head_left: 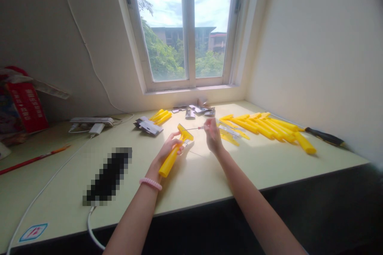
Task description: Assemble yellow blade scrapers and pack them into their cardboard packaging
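Note:
My left hand (170, 148) is closed around a yellow scraper-like tool (170, 161), its wide head tilted up and away from me. In my right hand (212, 133) is a thin screwdriver (196, 128), pinched by its handle, with the shaft pointing left at the tool's head. Whether the tip touches the head is too small to tell. Small shiny pieces (187, 142) lie on the table just beside the tool's head. Right of my right hand are flat yellow parts (229, 137).
On the table (191, 191) are several yellow handles (263, 127), a black-handled tool (324, 137), more yellow handles (161, 116), dark packets (149, 126), silvery pieces (190, 114), a power strip (91, 120), a red pencil-like stick (32, 161) and a blurred-out dark object (109, 177) with a white cable.

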The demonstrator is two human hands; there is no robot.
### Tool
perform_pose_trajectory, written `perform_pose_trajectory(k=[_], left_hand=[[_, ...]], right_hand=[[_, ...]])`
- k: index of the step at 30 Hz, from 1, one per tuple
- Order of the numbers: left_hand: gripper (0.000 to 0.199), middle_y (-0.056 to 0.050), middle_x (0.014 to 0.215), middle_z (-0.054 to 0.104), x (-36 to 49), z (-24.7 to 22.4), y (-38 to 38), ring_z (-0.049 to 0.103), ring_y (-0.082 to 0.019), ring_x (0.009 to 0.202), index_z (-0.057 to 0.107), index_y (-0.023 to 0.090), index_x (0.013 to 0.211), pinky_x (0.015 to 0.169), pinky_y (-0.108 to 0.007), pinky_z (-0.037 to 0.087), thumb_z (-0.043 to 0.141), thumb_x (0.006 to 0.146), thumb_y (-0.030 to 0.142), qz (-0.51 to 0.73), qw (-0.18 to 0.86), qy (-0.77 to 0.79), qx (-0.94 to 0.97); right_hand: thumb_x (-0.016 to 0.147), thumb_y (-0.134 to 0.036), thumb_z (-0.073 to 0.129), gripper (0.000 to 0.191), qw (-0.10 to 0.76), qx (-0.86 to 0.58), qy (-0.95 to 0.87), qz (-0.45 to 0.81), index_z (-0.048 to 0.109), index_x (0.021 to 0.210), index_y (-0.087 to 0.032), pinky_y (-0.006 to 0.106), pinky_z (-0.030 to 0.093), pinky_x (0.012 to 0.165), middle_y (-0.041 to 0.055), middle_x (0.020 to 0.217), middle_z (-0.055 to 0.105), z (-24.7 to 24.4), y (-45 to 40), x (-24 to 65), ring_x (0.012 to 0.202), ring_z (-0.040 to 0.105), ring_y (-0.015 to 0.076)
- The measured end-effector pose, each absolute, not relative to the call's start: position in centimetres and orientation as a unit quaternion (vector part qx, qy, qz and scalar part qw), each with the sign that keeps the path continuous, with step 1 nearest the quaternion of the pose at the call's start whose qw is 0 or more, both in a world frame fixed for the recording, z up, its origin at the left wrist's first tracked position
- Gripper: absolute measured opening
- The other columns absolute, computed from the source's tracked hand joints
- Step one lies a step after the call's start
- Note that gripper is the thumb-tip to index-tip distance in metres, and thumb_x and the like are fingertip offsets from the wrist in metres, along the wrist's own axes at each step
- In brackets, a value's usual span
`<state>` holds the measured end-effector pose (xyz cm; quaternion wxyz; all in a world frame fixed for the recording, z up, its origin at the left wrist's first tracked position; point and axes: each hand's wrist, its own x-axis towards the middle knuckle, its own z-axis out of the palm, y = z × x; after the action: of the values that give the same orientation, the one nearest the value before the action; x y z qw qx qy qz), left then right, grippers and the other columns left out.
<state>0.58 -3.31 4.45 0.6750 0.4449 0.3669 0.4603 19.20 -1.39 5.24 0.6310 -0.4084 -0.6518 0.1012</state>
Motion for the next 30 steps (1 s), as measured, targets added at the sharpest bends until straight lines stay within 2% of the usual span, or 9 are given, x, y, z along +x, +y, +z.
perform_pose_trajectory(k=[3,8,12,19,27,30], left_hand=[[0.053,-0.001,0.069,0.053,0.63,4.51,-3.32,0.047,-0.006,0.046,0.037,0.017,0.12,0.041,-0.016,0.035,0.053,0.07,0.013,0.459,0.672,0.372,0.447],[0.053,-0.003,0.075,0.056,0.57,4.51,-3.33,0.047,-0.006,0.045,0.039,0.017,0.12,0.041,-0.016,0.037,0.054,0.07,0.012,0.464,0.672,0.376,0.438],[0.053,-0.001,0.067,0.054,0.55,4.48,-3.3,0.046,-0.006,0.043,0.038,0.016,0.121,0.041,-0.016,0.037,0.053,0.071,0.014,0.456,0.673,0.382,0.44],[0.051,0.0,0.068,0.053,0.77,4.88,-3.57,0.045,-0.005,0.043,0.039,0.016,0.118,0.039,-0.015,0.034,0.053,0.069,0.011,0.469,0.678,0.362,0.435],[0.051,-0.004,0.082,0.056,0.75,4.72,-3.57,0.048,-0.005,0.049,0.039,0.018,0.116,0.04,-0.014,0.034,0.054,0.068,0.01,0.461,0.686,0.361,0.432],[0.052,-0.005,0.081,0.056,0.69,4.64,-3.56,0.047,-0.005,0.048,0.039,0.018,0.118,0.041,-0.015,0.034,0.054,0.068,0.011,0.46,0.677,0.364,0.444]], right_hand=[[0.084,-0.025,0.037,0.004,0.636,-0.399,-0.653,0.099,0.039,0.082,-0.022,0.028,0.044,0.061,0.0001,0.074,0.052,5.33,-1.43,19.2,0.069,0.058,0.0159],[0.083,-0.031,0.044,0.009,0.642,-0.395,-0.651,0.093,0.042,0.081,-0.022,0.025,0.043,0.054,-0.0009,0.068,0.056,5.65,-1.75,19.01,0.065,0.059,0.0154],[0.083,-0.033,0.044,0.012,0.629,-0.414,-0.653,0.079,0.044,0.078,-0.022,0.023,0.04,0.051,-0.0014,0.063,0.055,5.58,-1.75,19.0,0.06,0.057,0.0147],[0.083,-0.026,0.039,0.006,0.616,-0.413,-0.666,0.082,0.044,0.081,-0.022,0.029,0.043,0.062,0.0011,0.074,0.055,5.19,-1.38,19.09,0.069,0.056,0.0166],[0.084,-0.029,0.043,0.008,0.617,-0.397,-0.673,0.092,0.044,0.08,-0.022,0.028,0.045,0.061,0.0001,0.069,0.057,5.6,-1.8,19.2,0.067,0.06,0.017],[0.083,-0.029,0.044,0.008,0.618,-0.402,-0.67,0.084,0.045,0.079,-0.022,0.027,0.044,0.059,-0.0001,0.067,0.058,5.63,-1.81,19.16,0.065,0.06,0.0166]])
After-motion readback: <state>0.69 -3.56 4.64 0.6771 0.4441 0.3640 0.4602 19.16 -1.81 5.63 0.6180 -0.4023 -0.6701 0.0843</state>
